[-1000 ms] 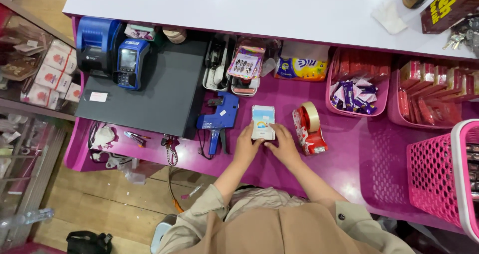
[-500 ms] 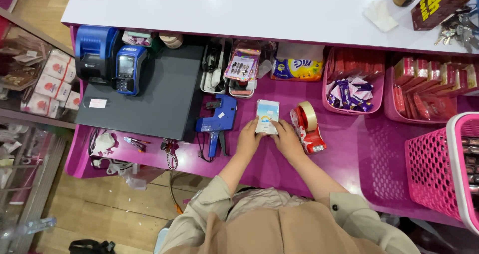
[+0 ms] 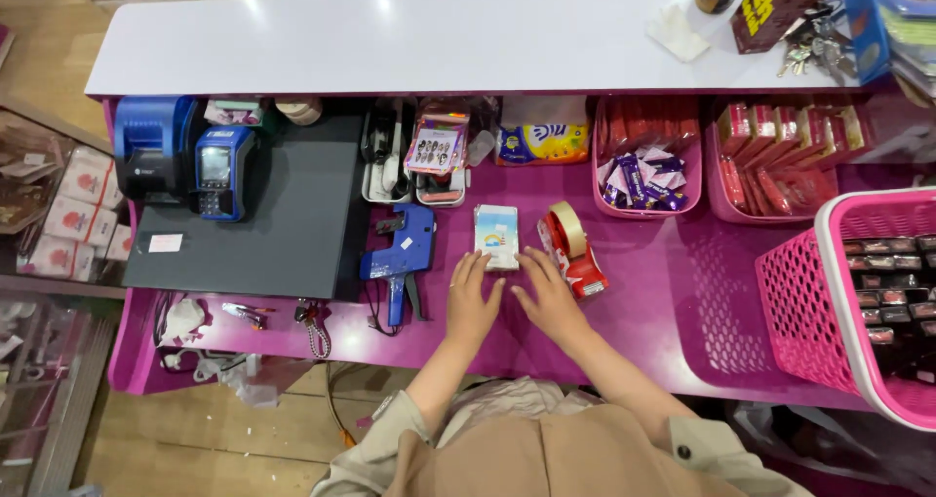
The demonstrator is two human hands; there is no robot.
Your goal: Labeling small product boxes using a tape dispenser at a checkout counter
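Head view, looking straight down on a magenta tabletop point(image 3: 643, 312) behind a white shop counter point(image 3: 390, 39). A small flat pack point(image 3: 496, 236), pale blue and white, lies near the middle of the tabletop, its long axis running from the near edge toward the far edge. Both hands rest flat just on the near side of it, fingers pointing away from the person. The left hand point(image 3: 473, 302) has its fingertips at the pack's near left corner, touching or almost touching. The right hand point(image 3: 548, 297) lies just beside the near right corner. Both hands are open and close together, gripping nothing; the left looks marginally nearer the pack.

Close on the pack's right stands a red tape dispenser point(image 3: 573, 248), almost against the right hand's fingers. To the left lies a blue price-label gun point(image 3: 402, 258), then a black mat point(image 3: 268, 214) with a blue card terminal point(image 3: 219, 170) and a blue printer point(image 3: 151, 146) toward the far left corner. Beyond the pack, trays of small goods point(image 3: 643, 170) line the far edge. A pink mesh basket point(image 3: 829, 302) sits at the right edge, well apart.
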